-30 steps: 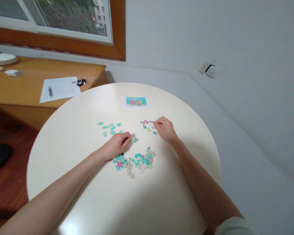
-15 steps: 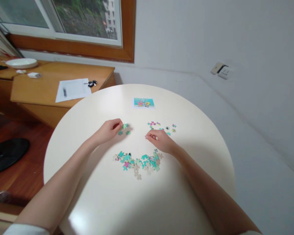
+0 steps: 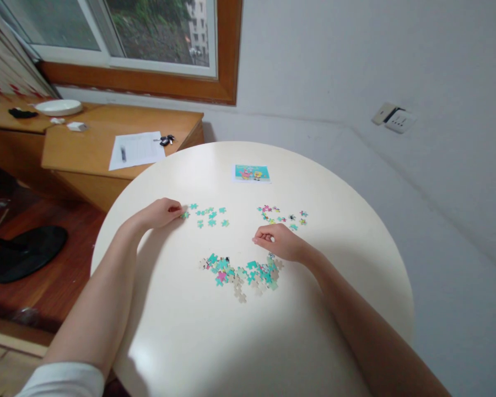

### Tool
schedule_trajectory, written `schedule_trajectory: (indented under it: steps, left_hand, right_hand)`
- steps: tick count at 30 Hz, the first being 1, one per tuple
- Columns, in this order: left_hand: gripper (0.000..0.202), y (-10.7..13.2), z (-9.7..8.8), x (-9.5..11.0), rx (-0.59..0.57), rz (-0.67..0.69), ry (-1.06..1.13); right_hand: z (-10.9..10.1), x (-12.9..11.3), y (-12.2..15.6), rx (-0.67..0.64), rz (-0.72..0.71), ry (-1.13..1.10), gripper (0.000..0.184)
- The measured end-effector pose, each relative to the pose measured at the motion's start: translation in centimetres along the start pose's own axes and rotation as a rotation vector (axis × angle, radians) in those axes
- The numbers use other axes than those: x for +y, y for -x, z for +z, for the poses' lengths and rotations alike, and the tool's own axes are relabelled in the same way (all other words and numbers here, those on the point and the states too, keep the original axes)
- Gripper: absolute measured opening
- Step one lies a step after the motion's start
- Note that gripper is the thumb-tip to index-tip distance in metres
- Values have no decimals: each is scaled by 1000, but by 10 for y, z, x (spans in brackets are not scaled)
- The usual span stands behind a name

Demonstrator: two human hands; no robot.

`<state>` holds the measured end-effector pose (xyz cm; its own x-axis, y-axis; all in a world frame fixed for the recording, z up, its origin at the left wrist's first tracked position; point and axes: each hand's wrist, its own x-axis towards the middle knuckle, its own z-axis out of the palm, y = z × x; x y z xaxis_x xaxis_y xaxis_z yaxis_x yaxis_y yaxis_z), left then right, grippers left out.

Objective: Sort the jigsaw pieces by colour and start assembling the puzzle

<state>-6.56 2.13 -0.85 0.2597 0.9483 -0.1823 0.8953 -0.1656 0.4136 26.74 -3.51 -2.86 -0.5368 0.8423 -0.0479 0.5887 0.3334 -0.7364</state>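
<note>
My left hand [image 3: 162, 213] is closed at the left of the table, its fingertips pinching a green jigsaw puzzle piece [image 3: 185, 215] at the tabletop. Just right of it lie several spread-out teal puzzle pieces [image 3: 212, 223]. My right hand [image 3: 281, 241] hovers over the middle right with thumb and fingers pinched together; whatever is in them, if anything, cannot be made out. Beyond it sits a loose group of pink, yellow and teal puzzle pieces [image 3: 267, 209]. Nearer me, between the forearms, is a heap of mixed puzzle pieces [image 3: 231, 275], some grey side up.
A picture card [image 3: 252, 173] with cartoon figures lies at the far side of the round white table [image 3: 248, 342]. On the wooden desk [image 3: 82, 154] at the left are a paper sheet [image 3: 136, 151], keys [image 3: 166, 140] and a white dish [image 3: 58, 107]. A wall stands behind.
My left hand has moved left, from the teal group to a piece at its left edge, uncovering more pieces. My right hand stays near the same spot. The view has shifted slightly left.
</note>
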Motion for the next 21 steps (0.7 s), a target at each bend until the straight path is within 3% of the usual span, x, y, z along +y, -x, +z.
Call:
schedule_trajectory:
  steps: [15, 21]
  left_hand:
    - [27, -5, 4, 0, 19, -34, -109]
    - [16, -5, 5, 2, 100, -55, -115]
  right_hand:
    - [-3, -8, 5, -111, -13, -48, 17]
    - [-14, -9, 10, -247, -25, -52, 13]
